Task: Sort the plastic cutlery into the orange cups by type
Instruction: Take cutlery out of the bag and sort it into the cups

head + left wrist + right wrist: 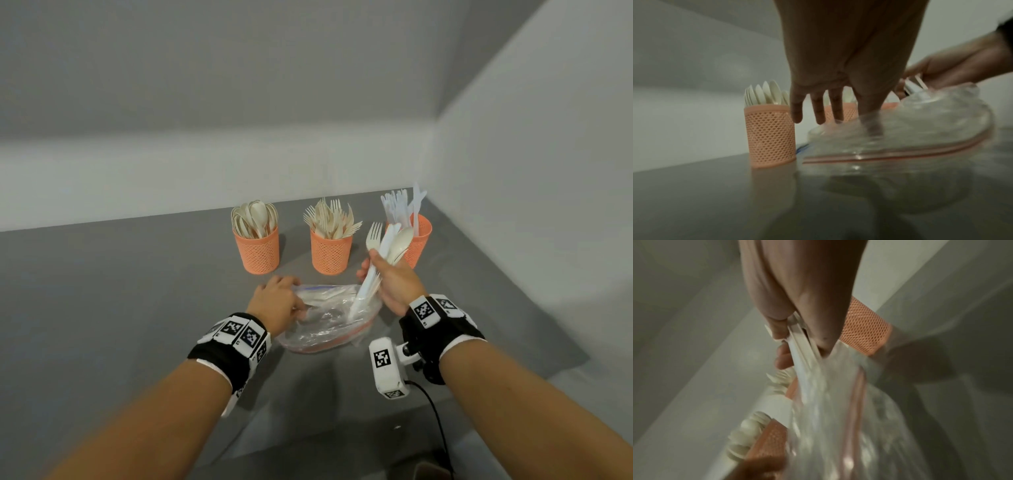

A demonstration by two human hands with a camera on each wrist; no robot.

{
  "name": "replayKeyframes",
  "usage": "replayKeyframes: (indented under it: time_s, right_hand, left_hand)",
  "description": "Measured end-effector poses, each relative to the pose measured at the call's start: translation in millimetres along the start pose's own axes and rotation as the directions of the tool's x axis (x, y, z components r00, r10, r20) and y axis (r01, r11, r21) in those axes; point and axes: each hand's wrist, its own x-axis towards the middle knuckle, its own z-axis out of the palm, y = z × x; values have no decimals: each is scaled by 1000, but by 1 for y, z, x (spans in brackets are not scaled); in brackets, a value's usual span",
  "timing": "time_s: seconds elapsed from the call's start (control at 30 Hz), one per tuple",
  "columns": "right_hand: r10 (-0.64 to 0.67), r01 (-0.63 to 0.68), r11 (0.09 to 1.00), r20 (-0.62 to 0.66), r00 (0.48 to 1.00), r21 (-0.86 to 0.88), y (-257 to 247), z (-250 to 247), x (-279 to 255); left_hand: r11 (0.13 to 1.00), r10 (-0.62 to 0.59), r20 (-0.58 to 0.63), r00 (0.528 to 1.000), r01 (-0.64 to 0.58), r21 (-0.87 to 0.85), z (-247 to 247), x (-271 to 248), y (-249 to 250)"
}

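Three orange mesh cups stand in a row: the spoon cup (pixel 257 251) (pixel 770 134), the fork cup (pixel 331 255) and the knife cup (pixel 419 240) (pixel 865 331). In front of them lies a clear zip bag (pixel 325 325) (pixel 900 133) (pixel 849 418). My right hand (pixel 371 270) (pixel 797 331) grips a bundle of white cutlery (pixel 387 243) (pixel 801 356): a fork, a knife and a spoon. The bundle's handle ends still reach into the bag's mouth. My left hand (pixel 277 301) (pixel 834 116) holds the bag's left side, thumb behind the plastic, other fingers pointing down.
The grey tabletop (pixel 137 291) runs into a corner, with a wall (pixel 531 205) close behind and right of the knife cup. A black cable (pixel 435 418) trails from my right wrist camera over the near edge.
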Motion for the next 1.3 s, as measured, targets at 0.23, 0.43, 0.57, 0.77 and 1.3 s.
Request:
replayKeyframes:
  time_s: [0.23, 0.43, 0.57, 0.77, 1.3]
  right_hand:
    - [-90, 84, 990, 50, 995, 113, -32, 3, 5]
    - [-27, 7, 997, 248, 968, 82, -39, 29, -8]
    - [-36, 24, 998, 252, 967, 51, -37, 52, -14]
    - [-17, 77, 971, 258, 966, -226, -40, 53, -8]
    - [-146, 155, 963, 55, 988, -219, -88, 47, 10]
  left_hand:
    - [980, -169, 227, 959, 189, -67, -9, 1, 6]
    - [688, 37, -44, 998, -57, -724, -60, 7, 50]
    - [551, -10, -152, 988, -122, -826, -57, 17, 70]
    - [669, -97, -334, 938, -187, -719, -46, 28, 67]
    - [836, -15, -418, 908, -217, -503, -52, 41, 38]
